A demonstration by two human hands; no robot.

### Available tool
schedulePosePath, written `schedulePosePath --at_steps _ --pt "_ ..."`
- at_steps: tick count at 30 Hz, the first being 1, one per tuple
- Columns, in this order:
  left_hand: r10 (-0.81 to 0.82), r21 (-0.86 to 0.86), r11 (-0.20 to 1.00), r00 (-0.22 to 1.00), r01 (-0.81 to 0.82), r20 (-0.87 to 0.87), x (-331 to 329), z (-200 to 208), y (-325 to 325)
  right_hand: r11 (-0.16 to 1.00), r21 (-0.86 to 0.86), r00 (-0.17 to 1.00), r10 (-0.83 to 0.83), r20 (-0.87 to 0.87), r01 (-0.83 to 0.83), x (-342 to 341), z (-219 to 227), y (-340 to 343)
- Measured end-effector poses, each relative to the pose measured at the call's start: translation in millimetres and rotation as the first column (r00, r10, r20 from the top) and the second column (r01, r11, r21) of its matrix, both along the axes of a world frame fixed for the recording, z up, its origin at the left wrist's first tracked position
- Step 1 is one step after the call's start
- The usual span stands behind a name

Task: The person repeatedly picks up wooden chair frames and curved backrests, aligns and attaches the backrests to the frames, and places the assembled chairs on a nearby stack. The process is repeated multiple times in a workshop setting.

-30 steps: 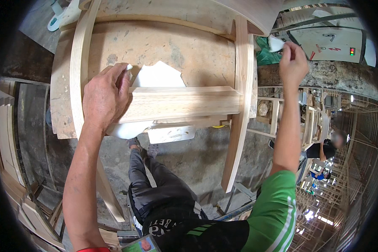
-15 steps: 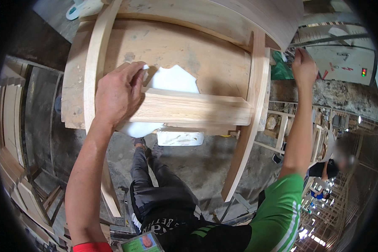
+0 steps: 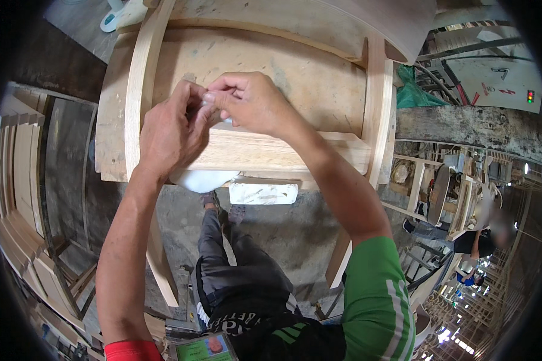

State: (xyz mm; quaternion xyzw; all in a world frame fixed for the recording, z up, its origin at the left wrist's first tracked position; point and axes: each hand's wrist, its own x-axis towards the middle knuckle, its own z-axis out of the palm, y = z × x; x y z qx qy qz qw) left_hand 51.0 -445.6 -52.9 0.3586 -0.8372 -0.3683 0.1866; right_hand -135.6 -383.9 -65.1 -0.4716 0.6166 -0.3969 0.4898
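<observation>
Presently observed white sheet (image 3: 205,182) jutting from beneath pale wooden rail (image 3: 247,150) on its near side, just beside white block (image 3: 263,194). Noted left hand (image 3: 171,133) and right hand (image 3: 256,102) meeting at rail's far edge, fingers bent, tips together; cannot tell whether gripping anything. Found rail reaching wooden leg (image 3: 376,102) at right, above stained board (image 3: 334,84), with grey floor (image 3: 310,225) showing below

left grip (image 3: 173,129) and right grip (image 3: 247,102) meet, fingers (image 3: 190,91) curled inward; left forearm (image 3: 123,240) points forward, right forearm (image 3: 334,174) slants leftward.
</observation>
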Motion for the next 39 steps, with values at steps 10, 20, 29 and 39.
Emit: schedulePosePath --at_steps 10,20,29,39 --pt "0.007 -0.055 0.998 0.994 -0.001 0.107 -2 1 -1 0.983 0.023 0.983 -0.179 -0.026 0.18 9 -16 -8" --pt "0.04 -0.07 0.997 0.991 -0.031 0.129 -1 -7 -2 0.976 -0.037 0.956 -0.217 -0.195 0.214 3 -22 -2" --pt "-0.019 -0.079 0.996 0.993 0.029 0.118 -5 -2 0 0.642 -0.202 0.645 -0.762 -0.061 0.74 -29 15 -4" --pt "-0.015 -0.156 0.987 0.997 0.027 0.078 -2 -7 2 0.866 -0.109 0.855 -0.45 0.257 0.488 0 25 42"
